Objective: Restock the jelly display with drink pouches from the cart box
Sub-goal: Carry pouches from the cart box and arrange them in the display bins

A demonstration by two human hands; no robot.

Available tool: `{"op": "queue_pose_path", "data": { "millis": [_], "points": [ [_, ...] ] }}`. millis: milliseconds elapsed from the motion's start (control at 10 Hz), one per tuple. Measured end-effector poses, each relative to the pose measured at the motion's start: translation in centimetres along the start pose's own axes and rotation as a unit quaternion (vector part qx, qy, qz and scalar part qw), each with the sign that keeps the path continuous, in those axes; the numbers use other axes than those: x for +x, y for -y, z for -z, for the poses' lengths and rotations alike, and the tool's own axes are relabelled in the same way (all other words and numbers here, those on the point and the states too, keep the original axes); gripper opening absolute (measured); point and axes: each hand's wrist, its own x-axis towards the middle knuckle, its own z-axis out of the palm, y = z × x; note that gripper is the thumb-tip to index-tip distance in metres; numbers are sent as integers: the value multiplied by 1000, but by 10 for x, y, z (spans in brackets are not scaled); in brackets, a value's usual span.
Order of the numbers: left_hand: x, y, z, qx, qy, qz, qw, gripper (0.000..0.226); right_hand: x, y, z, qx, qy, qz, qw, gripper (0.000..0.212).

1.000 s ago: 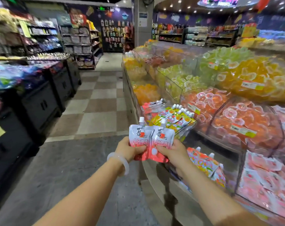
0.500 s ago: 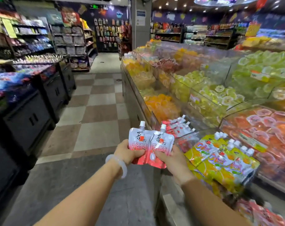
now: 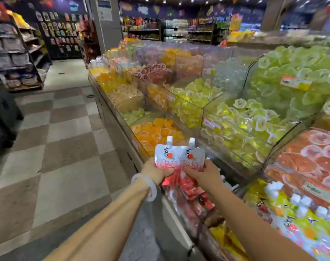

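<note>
Two red-and-white pouches (image 3: 180, 159) being held up beside the jelly display (image 3: 235, 117).
Left hand (image 3: 156, 171) and right hand (image 3: 202, 173) keep pinching them; green jelly bins are now nearer than before.

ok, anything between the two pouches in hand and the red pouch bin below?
Nothing visible. Left hand and right hand hold the two pouches right above the red pouch bin, open-topped; no lid or divider between.
</note>
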Motion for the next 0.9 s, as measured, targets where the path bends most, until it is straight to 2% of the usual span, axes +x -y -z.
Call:
{"op": "queue_pose_path", "data": {
  "millis": [100,200,300,400,500,600,700,800,900],
  "points": [
    [45,-10,-13,50,60,4,997,22,31,4,9,-7,-23,-22,999,12],
    [78,-15,-34,105,151,13,983,23,47,-6,17,-35,-81,-59,994,21],
    [111,-6,-54,201,233,11,951,43,59,-27,17,-75,-139,-112,981,24],
    [142,7,-64,306,283,56,907,53,57,-33,7,-117,-170,-224,952,37],
    [149,5,-63,392,326,54,859,61,53,-40,-15,-124,-202,-288,928,78],
    [173,25,-65,383,374,72,842,70,52,-50,-31,-128,-238,-329,905,94],
    [178,29,-65,411,404,75,814,87,45,-51,-37,-145,-287,-400,858,74],
    [178,39,-65,414,448,84,788,104,38,-53,-49,-181,-257,-463,829,72],
    [181,40,-62,462,451,18,763,90,36,-54,-61,-223,-205,-487,820,65]
  ]
}}
